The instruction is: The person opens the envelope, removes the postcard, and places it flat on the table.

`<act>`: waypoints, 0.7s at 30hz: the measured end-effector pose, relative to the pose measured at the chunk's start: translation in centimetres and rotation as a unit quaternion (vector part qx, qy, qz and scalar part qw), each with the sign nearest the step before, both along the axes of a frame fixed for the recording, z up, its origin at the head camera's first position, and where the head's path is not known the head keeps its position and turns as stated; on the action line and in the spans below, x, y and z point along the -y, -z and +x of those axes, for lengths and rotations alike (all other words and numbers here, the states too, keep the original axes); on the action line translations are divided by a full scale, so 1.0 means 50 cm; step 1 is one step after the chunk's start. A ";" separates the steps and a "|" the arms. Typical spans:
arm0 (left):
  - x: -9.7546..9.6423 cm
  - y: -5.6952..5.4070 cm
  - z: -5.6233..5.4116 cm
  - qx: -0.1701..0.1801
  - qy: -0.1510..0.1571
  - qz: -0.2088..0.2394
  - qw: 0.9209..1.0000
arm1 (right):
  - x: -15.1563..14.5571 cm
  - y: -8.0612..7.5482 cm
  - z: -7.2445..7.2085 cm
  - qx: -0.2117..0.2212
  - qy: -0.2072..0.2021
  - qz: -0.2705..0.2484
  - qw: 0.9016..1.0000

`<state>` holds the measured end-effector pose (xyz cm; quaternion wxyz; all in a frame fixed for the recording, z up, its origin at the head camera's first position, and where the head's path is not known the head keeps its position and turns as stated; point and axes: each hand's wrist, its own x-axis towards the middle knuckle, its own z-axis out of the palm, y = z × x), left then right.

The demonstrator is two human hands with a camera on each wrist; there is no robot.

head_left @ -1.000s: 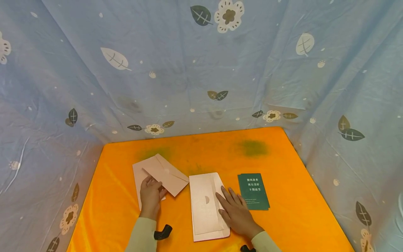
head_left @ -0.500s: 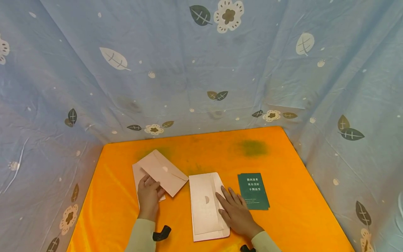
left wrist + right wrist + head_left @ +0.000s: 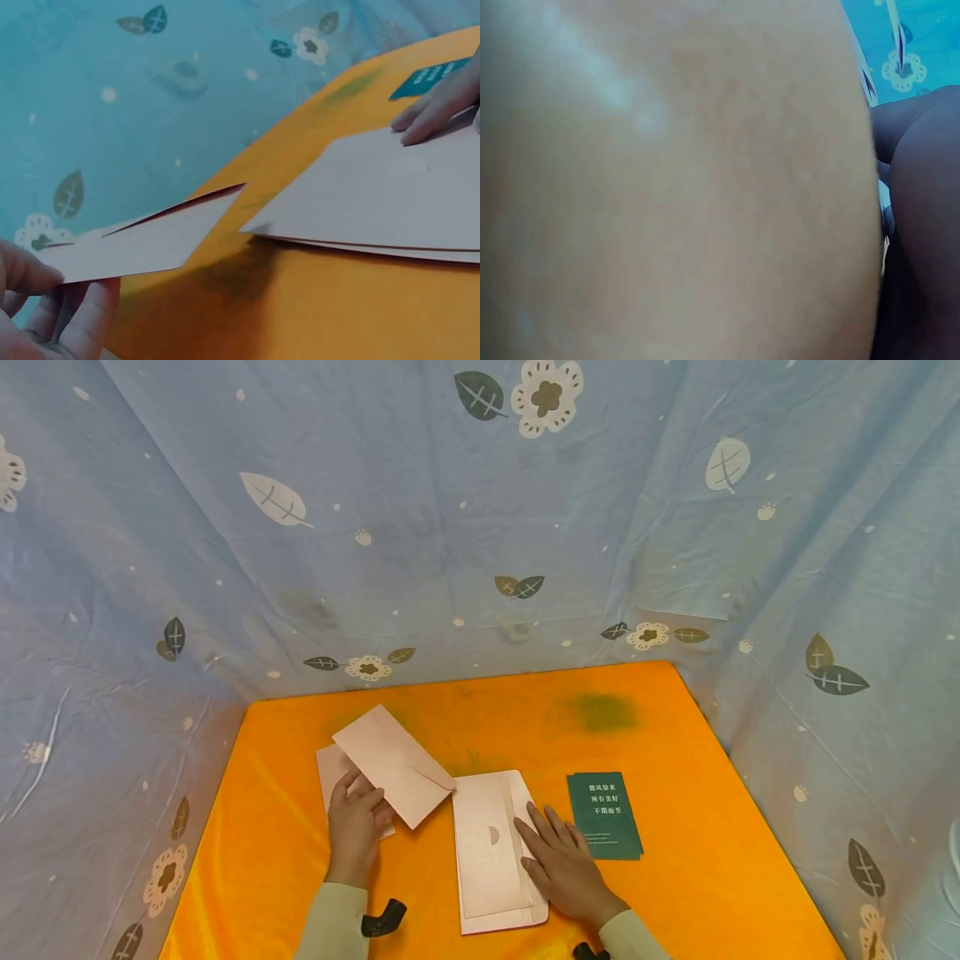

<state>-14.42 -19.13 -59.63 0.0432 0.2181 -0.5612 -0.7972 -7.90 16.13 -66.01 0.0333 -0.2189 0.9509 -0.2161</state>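
My left hand (image 3: 355,823) pinches a pale pink envelope (image 3: 393,766) by its near edge, thumb on top and fingers beneath. In the left wrist view that envelope (image 3: 150,244) is tilted over the table, its flap edge slightly gaping. Under it, partly hidden, lies another pale pink paper piece (image 3: 330,768). My right hand (image 3: 562,868) rests flat, fingers spread, on the right side of a larger pale folder (image 3: 487,860) with a half-round notch. The held envelope's right corner comes right at the folder's top left corner. Skin fills most of the right wrist view.
Dark green cards (image 3: 609,818) with white writing lie stacked just right of the right hand. An orange cloth (image 3: 510,718) covers the table. Blue patterned curtains (image 3: 420,527) enclose the back and sides.
My left hand has raised and tilted the envelope, its far edge moving up and away and showing more of its face. The right hand and the folder have stayed in place.
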 end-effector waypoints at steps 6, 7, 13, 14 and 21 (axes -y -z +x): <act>-0.011 0.006 0.005 -0.009 0.042 0.000 0.999 | 0.000 0.001 -0.002 0.003 -0.002 0.002 1.000; -0.013 0.008 0.005 -0.008 0.047 -0.003 0.999 | 0.000 0.001 -0.002 0.004 -0.002 0.003 1.000; -0.024 0.019 0.006 0.000 0.072 -0.025 0.997 | -0.002 0.002 -0.002 0.005 -0.002 0.004 1.000; -0.026 0.021 0.006 0.002 0.076 -0.030 0.997 | -0.002 0.002 -0.002 0.005 -0.002 0.004 1.000; -0.041 0.026 0.013 0.012 0.107 -0.042 0.993 | -0.001 0.002 -0.001 0.002 -0.002 -0.006 1.000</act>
